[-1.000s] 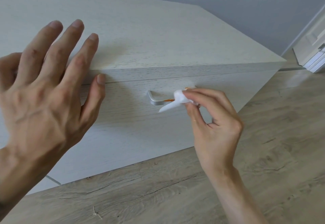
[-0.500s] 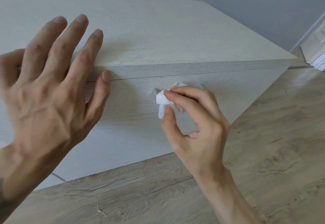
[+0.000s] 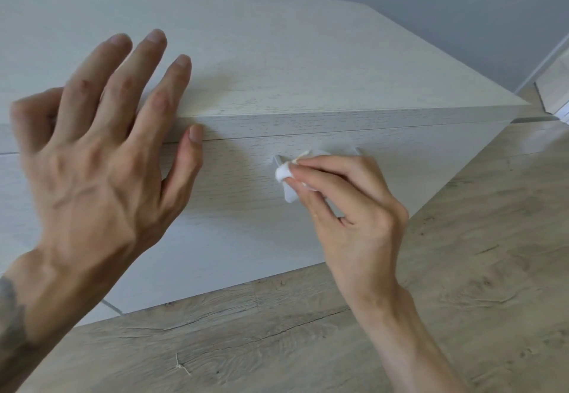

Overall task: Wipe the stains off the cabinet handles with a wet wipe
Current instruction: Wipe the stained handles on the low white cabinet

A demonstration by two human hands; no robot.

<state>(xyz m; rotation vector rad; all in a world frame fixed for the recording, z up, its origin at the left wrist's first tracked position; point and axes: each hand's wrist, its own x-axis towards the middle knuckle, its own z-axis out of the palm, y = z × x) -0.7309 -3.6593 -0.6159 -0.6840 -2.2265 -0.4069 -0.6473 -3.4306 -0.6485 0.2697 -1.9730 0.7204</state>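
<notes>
Two hands work at a pale wood cabinet [image 3: 308, 63]. The right hand [image 3: 354, 207] pinches a wadded white wet wipe [image 3: 284, 177] between thumb and fingertips and presses it to the left end of a slim metal handle [image 3: 276, 161], which sits on the drawer front just below the edge of the top panel. The handle's long axis runs level, left to right. Nearly all of its bar lies to the right of the wipe, behind the wiping fingers, so the stroke ahead looks set to travel rightward toward the far post. The left hand [image 3: 101, 158] holds nothing, its fingers straight and spread. It is at the cabinet's front edge, well apart from the handle, and blur makes it unclear whether it touches the wood. The right hand hides any stain left on the bar and is plainly the nearer one.
</notes>
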